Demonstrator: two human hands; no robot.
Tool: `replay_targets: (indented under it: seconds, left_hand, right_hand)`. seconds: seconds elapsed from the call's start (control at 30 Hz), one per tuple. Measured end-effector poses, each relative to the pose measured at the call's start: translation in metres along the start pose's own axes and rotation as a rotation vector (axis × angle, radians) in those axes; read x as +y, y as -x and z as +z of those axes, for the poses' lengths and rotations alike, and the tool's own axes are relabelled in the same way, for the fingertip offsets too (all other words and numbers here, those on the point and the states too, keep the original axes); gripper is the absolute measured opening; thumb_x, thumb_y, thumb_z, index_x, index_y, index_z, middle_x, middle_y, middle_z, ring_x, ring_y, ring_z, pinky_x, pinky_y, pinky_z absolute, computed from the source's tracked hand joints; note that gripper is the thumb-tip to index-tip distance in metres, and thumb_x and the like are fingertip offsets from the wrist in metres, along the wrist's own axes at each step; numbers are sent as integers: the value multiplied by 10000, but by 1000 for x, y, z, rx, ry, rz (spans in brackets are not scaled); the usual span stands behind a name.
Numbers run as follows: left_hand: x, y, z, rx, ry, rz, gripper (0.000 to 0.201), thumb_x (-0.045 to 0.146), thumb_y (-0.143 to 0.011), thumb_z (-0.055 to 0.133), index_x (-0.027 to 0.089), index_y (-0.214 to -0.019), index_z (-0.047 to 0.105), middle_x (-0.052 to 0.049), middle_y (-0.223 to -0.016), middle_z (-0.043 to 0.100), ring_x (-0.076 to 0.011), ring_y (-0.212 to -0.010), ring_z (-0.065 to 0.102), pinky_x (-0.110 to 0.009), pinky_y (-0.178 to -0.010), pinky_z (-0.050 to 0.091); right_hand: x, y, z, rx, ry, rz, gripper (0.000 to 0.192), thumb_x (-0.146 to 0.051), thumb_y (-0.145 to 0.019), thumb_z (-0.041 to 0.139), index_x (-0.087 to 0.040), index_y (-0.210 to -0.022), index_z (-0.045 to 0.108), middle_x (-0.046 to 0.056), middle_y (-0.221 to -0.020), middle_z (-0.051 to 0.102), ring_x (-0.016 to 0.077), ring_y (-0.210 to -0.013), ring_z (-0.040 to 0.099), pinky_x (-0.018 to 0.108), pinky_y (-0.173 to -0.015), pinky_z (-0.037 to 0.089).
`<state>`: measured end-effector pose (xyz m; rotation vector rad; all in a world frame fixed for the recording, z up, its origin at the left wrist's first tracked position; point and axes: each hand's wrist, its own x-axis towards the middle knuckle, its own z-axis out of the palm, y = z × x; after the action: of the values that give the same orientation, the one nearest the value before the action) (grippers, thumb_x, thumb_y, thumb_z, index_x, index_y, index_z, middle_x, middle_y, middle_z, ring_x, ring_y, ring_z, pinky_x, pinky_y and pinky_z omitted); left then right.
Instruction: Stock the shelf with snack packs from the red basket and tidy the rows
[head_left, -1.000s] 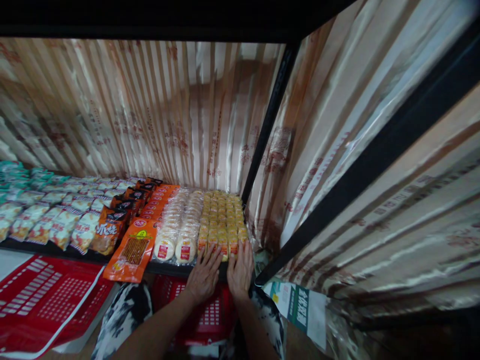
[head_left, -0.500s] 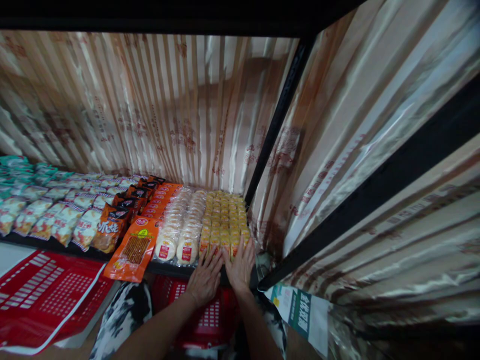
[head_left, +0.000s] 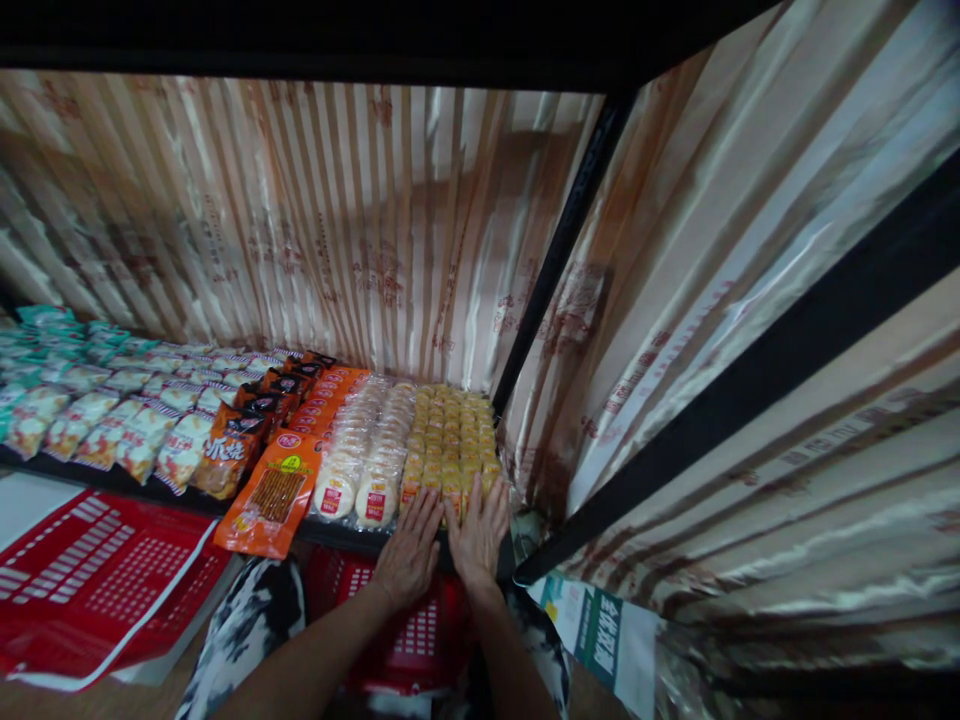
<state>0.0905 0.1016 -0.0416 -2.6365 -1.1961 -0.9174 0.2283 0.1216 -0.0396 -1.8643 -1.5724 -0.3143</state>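
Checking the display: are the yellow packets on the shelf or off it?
On: the yellow packets sit in rows beside the white packets, behind the black shelf edge.

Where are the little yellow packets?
In the head view, the yellow packets, touched by the left hand and right hand, sit at the right end of the shelf, just right of the round white packs.

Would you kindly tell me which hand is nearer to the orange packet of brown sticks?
Left. The left hand is at the front of the yellow packs, to the right of the orange packet; the right hand is farther right.
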Motion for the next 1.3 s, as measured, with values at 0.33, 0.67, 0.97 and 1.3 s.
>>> replay_targets:
  seconds: [0.33,0.67,0.97,1.3]
  left_hand:
    - [-3,-16,-6,65,-16,-48,552,174,-896,351,147,-1431,217,-117,-1489,272,-247,-1406,109,-483,-1090,294]
    - [-6,-53,7,81,-222,-218,513,304,-880,410,136,-1364,377,-144,-1459,330,-282,-1384,193,-482,-1088,254]
    - [-8,-50,14,88,-225,-207,497,328,-888,395,133,-1345,410,-130,-1427,391,-251,-1361,267,-458,-1098,236]
    - [0,-81,11,88,-152,-139,447,336,-913,333,154,-1297,471,-96,-1421,408,-249,-1366,253,-489,-1097,235]
  right_hand:
    - [-3,1,-1,-117,102,11,644,-478,-878,375,-115,-1408,324,193,-1530,-23,337,-1394,19,527,-1070,171]
    - [-8,-1,-8,-154,136,13,596,-364,-875,361,-126,-1418,301,170,-1536,15,315,-1399,34,532,-1070,168]
    - [-10,-2,-9,-158,154,5,571,-342,-880,358,-116,-1404,338,179,-1534,29,303,-1403,37,507,-1090,141]
    - [-6,1,-5,-172,130,29,536,-264,-930,196,-73,-1425,270,159,-1530,96,240,-1413,-5,496,-1098,144]
